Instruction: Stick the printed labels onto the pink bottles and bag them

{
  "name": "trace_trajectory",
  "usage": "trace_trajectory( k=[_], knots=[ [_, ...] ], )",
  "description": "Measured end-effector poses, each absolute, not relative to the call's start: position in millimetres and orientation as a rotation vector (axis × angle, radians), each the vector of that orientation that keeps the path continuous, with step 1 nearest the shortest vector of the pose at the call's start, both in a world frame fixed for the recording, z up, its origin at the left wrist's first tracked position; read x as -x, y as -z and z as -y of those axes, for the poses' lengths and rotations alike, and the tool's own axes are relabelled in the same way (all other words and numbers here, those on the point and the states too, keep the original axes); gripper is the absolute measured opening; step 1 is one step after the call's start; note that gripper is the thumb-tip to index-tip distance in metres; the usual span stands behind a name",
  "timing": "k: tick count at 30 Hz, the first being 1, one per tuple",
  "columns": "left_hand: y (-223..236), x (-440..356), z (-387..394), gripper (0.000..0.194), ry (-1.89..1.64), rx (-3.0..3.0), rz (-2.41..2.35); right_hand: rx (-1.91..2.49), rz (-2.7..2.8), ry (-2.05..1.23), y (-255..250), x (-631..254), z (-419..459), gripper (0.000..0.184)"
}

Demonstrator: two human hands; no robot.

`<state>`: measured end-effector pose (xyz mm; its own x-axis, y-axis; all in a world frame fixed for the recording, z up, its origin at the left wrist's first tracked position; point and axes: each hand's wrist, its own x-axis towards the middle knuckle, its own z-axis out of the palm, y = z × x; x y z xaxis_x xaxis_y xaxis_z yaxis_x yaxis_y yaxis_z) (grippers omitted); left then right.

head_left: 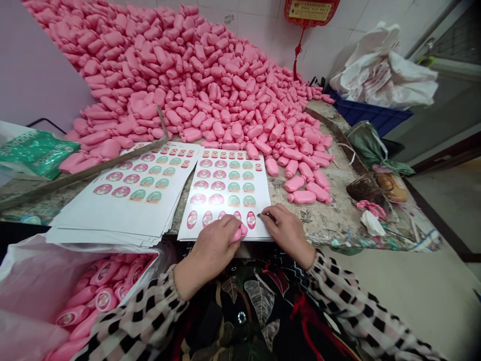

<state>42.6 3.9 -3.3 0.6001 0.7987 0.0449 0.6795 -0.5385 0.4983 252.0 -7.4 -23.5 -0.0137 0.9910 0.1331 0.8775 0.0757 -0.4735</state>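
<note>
My left hand (212, 248) is shut around a pink plastic bottle (240, 233), just above the bottom edge of a sticker sheet (225, 193). That sheet carries rows of oval labels in red and green. My right hand (287, 233) rests on the sheet's right edge, pinching a small dark pointed tool (263, 215) against the labels. To the left lies a stack of label sheets (128, 195). A large heap of unlabelled pink bottles (188, 90) covers the table beyond. Labelled pink bottles (103, 300) lie in a white plastic bag (33, 271) at lower left.
A long metal bar (86, 168) lies across the worn stone table (323, 220). A green packet (33, 150) sits at far left. At the right are a blue crate (368, 113), white sacking (383, 72), and assorted scraps on the table's corner.
</note>
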Motion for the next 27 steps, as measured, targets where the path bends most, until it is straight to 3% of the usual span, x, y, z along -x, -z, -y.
trace_trajectory(
  k=[7,27],
  knots=[
    [13.7,-50.7,-9.2,0.045,-0.118,-2.661,-1.045,1.913,2.118,-0.132,18.7,-246.5,-0.9,0.02],
    [14.9,-47.8,-9.6,0.046,-0.088,-2.739,-0.986,1.765,2.255,-0.327,14.3,-262.0,-11.9,0.019]
  ],
)
